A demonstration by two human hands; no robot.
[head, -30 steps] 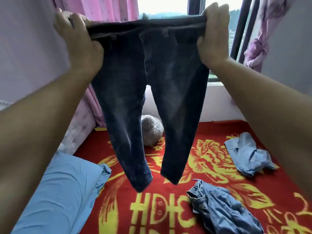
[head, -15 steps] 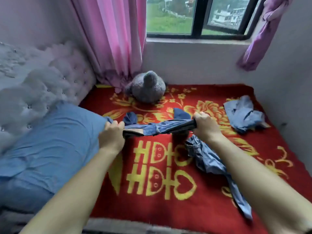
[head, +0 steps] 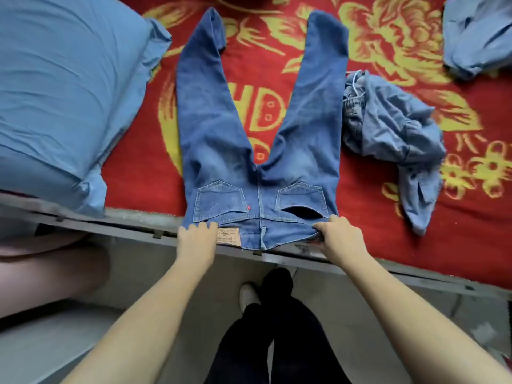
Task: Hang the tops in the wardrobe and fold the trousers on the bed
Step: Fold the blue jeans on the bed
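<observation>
Blue jeans lie flat on the red and yellow blanket, back pockets up, the two legs spread apart away from me and the waistband at the bed's near edge. My left hand grips the waistband's left end, fingers curled over it next to the tan leather patch. My right hand grips the waistband's right end. A crumpled pale denim garment lies just right of the jeans. Another pale blue garment sits at the top right corner.
A large blue pillow fills the bed's left side, close to the left trouser leg. The grey bed frame edge runs across below the blanket. My legs and white shoes stand on the grey floor beside the bed.
The jeans came down from being held up before the window and now lie spread flat on the bed. Both hands dropped with the waistband to the bed's near edge; the view tilted down.
</observation>
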